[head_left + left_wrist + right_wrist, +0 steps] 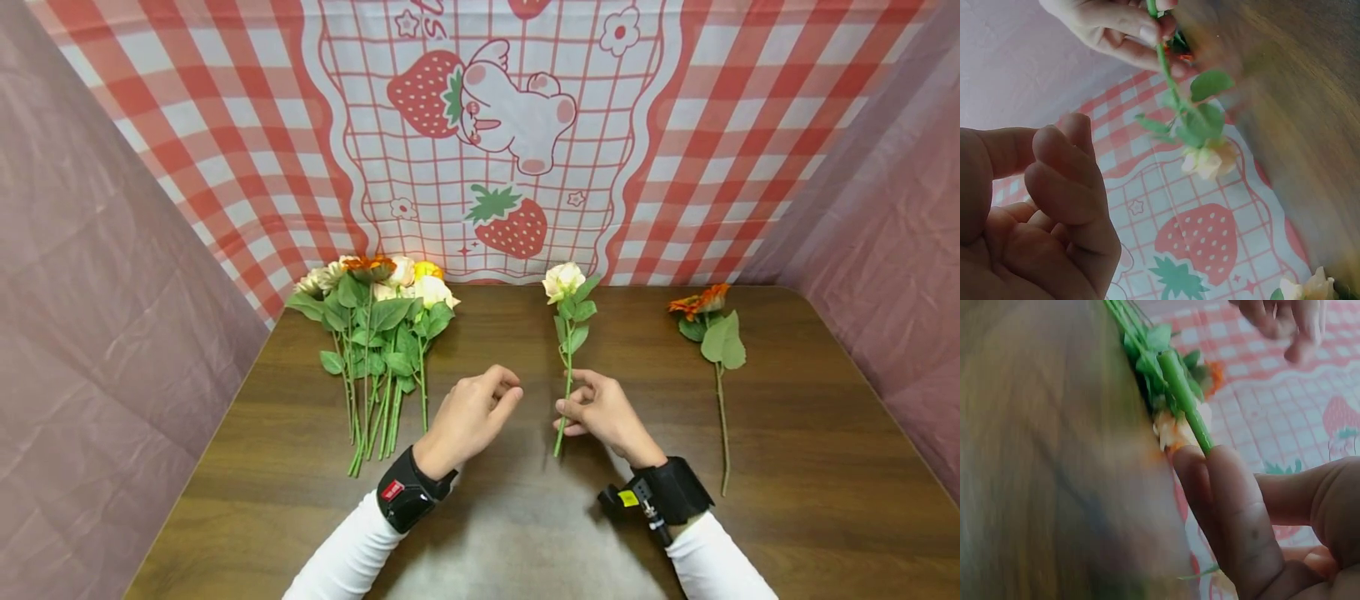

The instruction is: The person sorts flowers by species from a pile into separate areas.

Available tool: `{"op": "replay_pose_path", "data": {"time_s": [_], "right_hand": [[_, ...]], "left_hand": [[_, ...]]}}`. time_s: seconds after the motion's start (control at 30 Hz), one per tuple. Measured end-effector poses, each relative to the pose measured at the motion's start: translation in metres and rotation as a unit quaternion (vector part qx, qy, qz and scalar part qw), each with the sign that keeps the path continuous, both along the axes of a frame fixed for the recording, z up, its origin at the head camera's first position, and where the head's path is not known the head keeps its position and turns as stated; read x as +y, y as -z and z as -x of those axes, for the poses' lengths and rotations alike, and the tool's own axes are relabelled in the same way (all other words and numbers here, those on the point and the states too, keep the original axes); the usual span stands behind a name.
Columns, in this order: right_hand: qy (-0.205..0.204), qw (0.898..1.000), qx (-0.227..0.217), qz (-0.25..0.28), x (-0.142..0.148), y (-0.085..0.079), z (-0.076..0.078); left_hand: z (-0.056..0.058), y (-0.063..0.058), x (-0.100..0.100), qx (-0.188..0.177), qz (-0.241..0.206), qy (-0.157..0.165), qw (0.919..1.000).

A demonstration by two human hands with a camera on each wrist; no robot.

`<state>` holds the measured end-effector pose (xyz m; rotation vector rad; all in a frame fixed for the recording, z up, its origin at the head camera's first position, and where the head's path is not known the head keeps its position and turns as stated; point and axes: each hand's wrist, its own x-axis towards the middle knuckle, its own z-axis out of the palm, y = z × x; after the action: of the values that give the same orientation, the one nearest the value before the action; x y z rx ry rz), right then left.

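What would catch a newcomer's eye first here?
Probably the pale rose, held by its stem in the right grip over the table's middle. Next, the red-and-white strawberry cloth behind it. Then the mixed bunch of flowers at left, and one orange flower alone at right.

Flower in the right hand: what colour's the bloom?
Creamy white; the bloom shows best in the head view.

Right fingers [576, 409] pinched, left fingers [499, 375] loosely curled

A leafy cream rose [574, 337] is held by its lower stem [560, 437].
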<state>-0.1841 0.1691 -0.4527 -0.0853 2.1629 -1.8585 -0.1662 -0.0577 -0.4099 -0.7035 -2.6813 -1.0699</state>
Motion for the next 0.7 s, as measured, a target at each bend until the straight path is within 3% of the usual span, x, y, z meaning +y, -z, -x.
{"op": "replay_pose_path", "data": {"time_s": [0.13, 0.27, 0.7], "right_hand": [[0.006, 1.000, -0.015, -0.004, 0.010, 0.002, 0.005], [-0.015, 0.999, -0.026, -0.019, 0.016, 0.003, 0.007], [-0.064, 0.989, -0.029, -0.127, 0.024, 0.008, 0.010]], "left_hand": [[0.000, 0.000, 0.000, 0.007, 0.001, -0.001, 1.0000], [0.001, -0.001, -0.003, 0.013, -0.003, -0.004, 0.9999], [0.004, -0.006, -0.013, 0.012, 0.011, -0.020, 0.9997]]}}
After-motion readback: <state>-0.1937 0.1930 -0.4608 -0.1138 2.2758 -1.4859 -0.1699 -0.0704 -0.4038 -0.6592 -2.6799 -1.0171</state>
